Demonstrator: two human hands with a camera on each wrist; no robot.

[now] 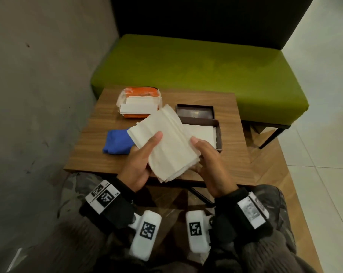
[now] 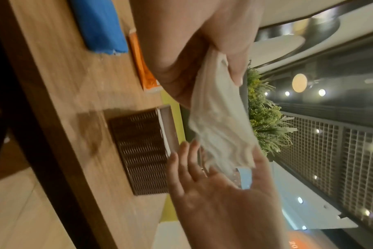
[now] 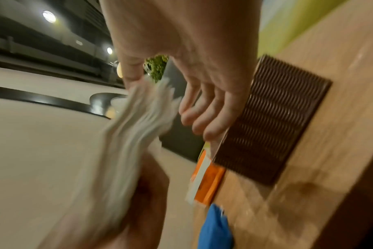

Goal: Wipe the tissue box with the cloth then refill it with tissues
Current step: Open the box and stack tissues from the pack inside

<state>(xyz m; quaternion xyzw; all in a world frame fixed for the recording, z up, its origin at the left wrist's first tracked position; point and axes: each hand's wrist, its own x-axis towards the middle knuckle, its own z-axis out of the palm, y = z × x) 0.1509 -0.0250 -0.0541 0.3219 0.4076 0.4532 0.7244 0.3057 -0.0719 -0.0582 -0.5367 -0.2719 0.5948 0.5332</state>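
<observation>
My left hand grips a thick stack of white tissues above the table, thumb on top and fingers underneath. The stack's right edge lies against the thumb of my right hand. That hand's fingers stretch out straight below the stack, a little apart from it. Behind the stack stands the brown ribbed tissue box, open, with white tissues lying inside. Its dark lid lies just beyond it. The blue cloth is bunched on the table to the left.
An opened orange tissue pack with white sheets showing sits at the table's far left. A green bench runs behind the table, and a grey wall closes the left side. White floor tiles lie to the right.
</observation>
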